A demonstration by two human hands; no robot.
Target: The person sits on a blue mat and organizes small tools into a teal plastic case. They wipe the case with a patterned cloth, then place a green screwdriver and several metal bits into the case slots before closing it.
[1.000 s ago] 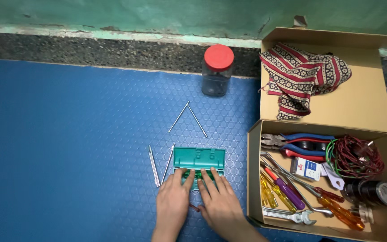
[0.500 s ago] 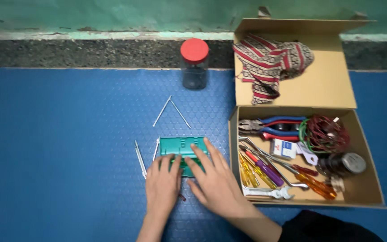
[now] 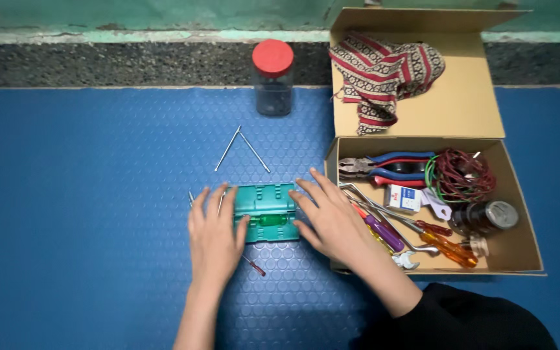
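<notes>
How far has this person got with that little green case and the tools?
Already out: two thin metal rods lie crossed on the blue mat, and a small red screwdriver lies by the wrist. In hand: the left hand and right hand press on either side of the green case, which looks shut. Left: most tools sit in the cardboard box.

Blue studded mat (image 3: 98,259) carries green case (image 3: 267,212), jar (image 3: 273,78), cardboard box (image 3: 520,256).

Both hands lie palm-down, fingers spread and pointing forward. The left hand (image 3: 214,236) extends from a bare forearm; the right hand (image 3: 332,220) angles inward, thumbs facing each other.
</notes>
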